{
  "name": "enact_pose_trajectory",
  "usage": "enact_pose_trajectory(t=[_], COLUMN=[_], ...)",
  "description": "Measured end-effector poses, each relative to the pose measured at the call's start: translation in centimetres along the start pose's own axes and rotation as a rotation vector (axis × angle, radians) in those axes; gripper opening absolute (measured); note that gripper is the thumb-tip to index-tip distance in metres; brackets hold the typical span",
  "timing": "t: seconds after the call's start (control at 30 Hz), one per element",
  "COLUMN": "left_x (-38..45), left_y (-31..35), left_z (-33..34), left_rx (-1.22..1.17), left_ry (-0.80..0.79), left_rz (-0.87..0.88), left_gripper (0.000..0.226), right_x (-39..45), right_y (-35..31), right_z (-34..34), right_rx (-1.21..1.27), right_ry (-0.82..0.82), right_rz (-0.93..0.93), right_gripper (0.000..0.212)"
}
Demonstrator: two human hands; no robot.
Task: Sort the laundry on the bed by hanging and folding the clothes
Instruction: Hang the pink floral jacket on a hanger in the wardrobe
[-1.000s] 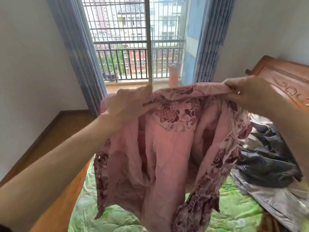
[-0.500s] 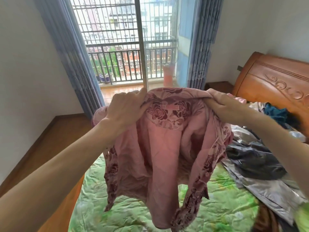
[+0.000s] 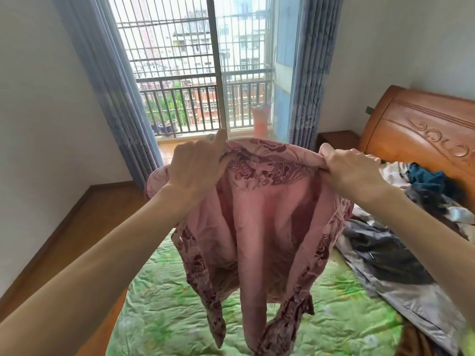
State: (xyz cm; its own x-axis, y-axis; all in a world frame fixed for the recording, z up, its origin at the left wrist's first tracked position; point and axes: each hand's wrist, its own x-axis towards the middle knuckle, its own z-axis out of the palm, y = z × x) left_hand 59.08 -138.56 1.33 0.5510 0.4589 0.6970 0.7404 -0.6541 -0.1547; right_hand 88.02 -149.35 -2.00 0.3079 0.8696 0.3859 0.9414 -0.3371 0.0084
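Our left hand [image 3: 195, 168] has its fingers curled round the collar of the pink shirt [image 3: 259, 227], and our right hand [image 3: 352, 170] pinches the collar's other end. The shirt hangs between them above the green bedspread [image 3: 167, 309], beside piled clothes [image 3: 401, 258].

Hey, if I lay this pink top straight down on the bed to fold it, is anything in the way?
Nothing visible is. The pink top hangs from the left hand and right hand over a bare stretch of the green quilt. The pile of clothes lies off to the right, beside that spot rather than under it.
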Motion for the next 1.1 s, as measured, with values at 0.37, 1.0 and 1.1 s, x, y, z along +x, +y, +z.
enact_pose_trajectory(t=[0.37,1.0,1.1], left_x=[-1.1,-2.9,-3.1], left_y=[0.5,-0.1,-1.2], left_z=[2.3,5.1,5.8], left_rx=[0.175,-0.175,-0.221], left_ry=[-0.165,-0.188,-0.202], left_rz=[-0.145,-0.11,-0.077], left_gripper=[0.036,0.033,0.037], right_x=[-0.5,-3.6,-5.4], right_y=[-1.5,1.7,1.7], right_z=[0.6,-0.5,-0.9], right_rx=[0.494,0.62,0.547], right_ry=[0.222,0.018,-0.032], right_rz=[-0.023,-0.205,-0.304], right_gripper=[0.013,0.02,0.031])
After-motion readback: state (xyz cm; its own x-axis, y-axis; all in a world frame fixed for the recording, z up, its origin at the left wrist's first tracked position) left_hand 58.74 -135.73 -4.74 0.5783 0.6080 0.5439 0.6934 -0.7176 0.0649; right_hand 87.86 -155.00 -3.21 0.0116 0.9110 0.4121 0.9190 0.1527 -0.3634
